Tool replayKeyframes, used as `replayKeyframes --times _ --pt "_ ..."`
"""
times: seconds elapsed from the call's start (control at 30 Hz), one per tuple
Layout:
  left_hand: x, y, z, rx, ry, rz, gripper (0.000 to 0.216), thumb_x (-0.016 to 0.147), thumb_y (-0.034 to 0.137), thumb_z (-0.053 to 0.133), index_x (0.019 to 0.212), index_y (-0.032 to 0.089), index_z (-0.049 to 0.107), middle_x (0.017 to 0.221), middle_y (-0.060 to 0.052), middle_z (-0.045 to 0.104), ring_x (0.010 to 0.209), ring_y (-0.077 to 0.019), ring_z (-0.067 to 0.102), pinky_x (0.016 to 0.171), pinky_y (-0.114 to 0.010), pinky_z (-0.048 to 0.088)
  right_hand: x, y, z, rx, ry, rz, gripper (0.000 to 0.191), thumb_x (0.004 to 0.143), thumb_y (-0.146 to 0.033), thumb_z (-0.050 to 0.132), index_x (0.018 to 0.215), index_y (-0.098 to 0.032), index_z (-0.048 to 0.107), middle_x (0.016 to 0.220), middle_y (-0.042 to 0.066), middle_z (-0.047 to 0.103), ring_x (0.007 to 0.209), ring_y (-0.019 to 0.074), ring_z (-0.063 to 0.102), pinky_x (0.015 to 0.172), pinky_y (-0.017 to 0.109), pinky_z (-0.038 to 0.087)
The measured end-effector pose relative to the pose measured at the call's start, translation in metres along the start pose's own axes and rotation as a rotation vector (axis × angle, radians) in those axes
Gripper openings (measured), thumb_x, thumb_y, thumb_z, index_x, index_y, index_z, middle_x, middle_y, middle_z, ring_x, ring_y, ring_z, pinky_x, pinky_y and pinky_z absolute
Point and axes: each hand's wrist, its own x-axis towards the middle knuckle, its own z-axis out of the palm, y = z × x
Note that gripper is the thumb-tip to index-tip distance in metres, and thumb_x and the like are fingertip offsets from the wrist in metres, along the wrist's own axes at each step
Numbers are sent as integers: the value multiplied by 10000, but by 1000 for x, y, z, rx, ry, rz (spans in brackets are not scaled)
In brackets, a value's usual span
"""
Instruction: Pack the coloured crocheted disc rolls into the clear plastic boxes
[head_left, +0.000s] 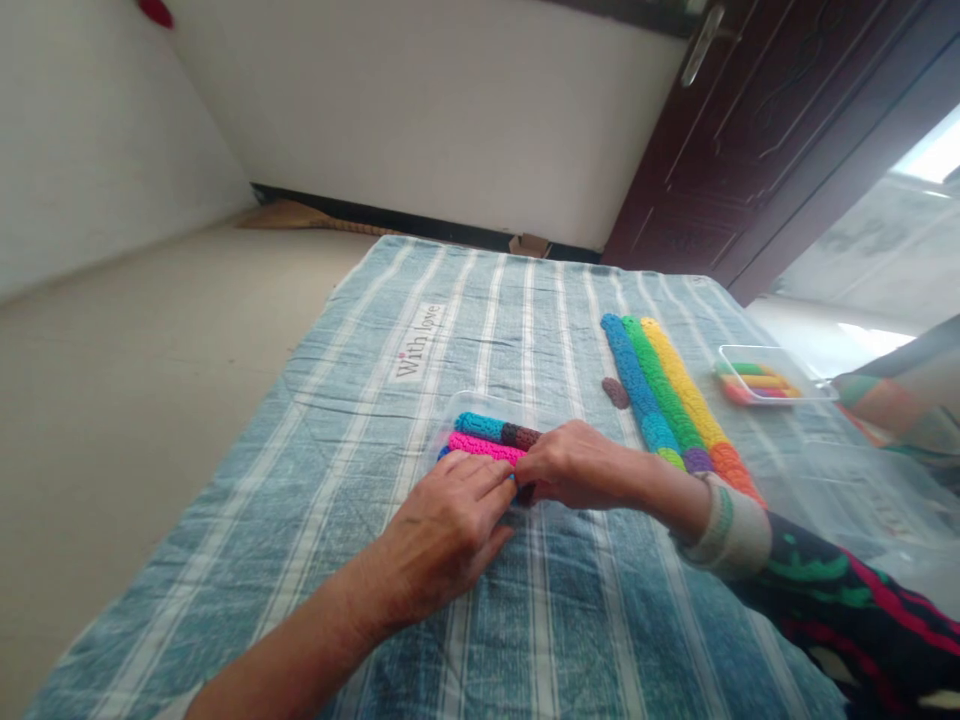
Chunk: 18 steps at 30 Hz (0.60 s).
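A shallow clear plastic tray [489,401] lies on the striped cloth with several bumpy, knit-like rolls in it. A blue roll with a dark brown end [484,428] is at its far side, and a bright pink roll [487,447] lies beside that. My left hand [454,515] rests over the near rolls, fingers stretched out and thumb apart. Bent fingers of my right hand [566,465] close around the right end of the pink roll. Both hands hide the near part of the tray.
Long blue [634,375], green [660,380] and yellow [679,385] rolls lie right of the tray. A small brown oval piece [616,392] sits beside them. Farther right are a clear box [814,385] with coloured rolls and a clear lid [862,490]. A person's clothing [907,400] shows at right.
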Motion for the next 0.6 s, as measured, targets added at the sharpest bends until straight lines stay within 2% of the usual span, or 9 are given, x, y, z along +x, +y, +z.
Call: replayKeyframes --times 0.17,0.43,0.6 --pt "-1 -1 1 -26 -18 -7 214 802 135 649 1016 131 642 1008 -92 702 952 -280 641 834 -472 545 -1 0 1 2 19 -14 97 863 -161 649 925 -213 703 802 9 721 704 129 596 549 255 277" --pt "0 1 5 -51 18 -55 238 814 161 653 1051 130 651 1040 -102 698 997 -283 630 878 -478 536 -2 1 5 22 80 -31 58 833 -136 653 842 -190 673 752 8 696 666 131 589 527 264 251" --pt "3 2 6 -51 -46 -70 157 846 187 631 989 135 673 994 -99 704 959 -276 638 861 -481 541 -3 1 5 34 79 -28 86 819 -120 665 871 -189 670 756 6 690 648 123 574 525 265 241"
